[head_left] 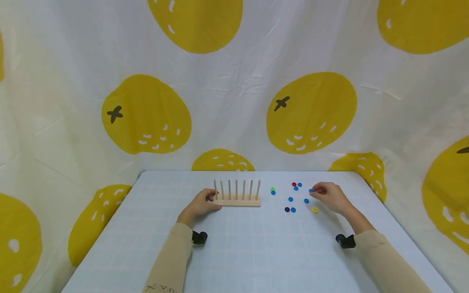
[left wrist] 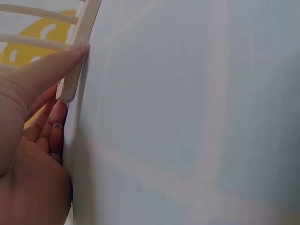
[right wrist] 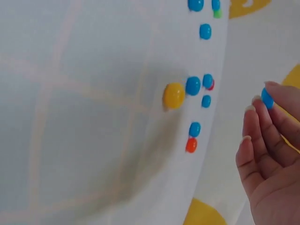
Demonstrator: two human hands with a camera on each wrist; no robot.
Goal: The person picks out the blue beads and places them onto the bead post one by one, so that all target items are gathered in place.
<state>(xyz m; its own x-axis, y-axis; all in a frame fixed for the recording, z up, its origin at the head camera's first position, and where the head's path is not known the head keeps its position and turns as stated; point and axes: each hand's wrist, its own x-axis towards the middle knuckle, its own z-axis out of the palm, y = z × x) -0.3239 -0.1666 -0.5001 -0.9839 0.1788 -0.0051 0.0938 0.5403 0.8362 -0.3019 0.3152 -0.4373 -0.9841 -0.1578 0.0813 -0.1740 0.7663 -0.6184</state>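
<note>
A pale wooden peg rack [head_left: 238, 202] with a row of bare upright pegs stands on the table, left of the beads. My left hand [head_left: 199, 205] grips its left end, with the thumb [left wrist: 56, 65] along the near side of the base and the fingers behind. To the right, my right hand [head_left: 329, 196] pinches a blue bead [right wrist: 267, 98] between thumb and fingertips, raised over the table. Closest to this hand lie a blue bead [head_left: 306, 201] and a yellow bead [head_left: 314, 211].
Several loose blue beads [head_left: 290, 199] are scattered between rack and right hand. Among them are a red bead [head_left: 294, 184], a green bead [head_left: 272, 189] and a dark purple bead [head_left: 287, 209]. An orange bead [right wrist: 191, 145] shows in the right wrist view. A patterned curtain [head_left: 227, 101] hangs behind the table.
</note>
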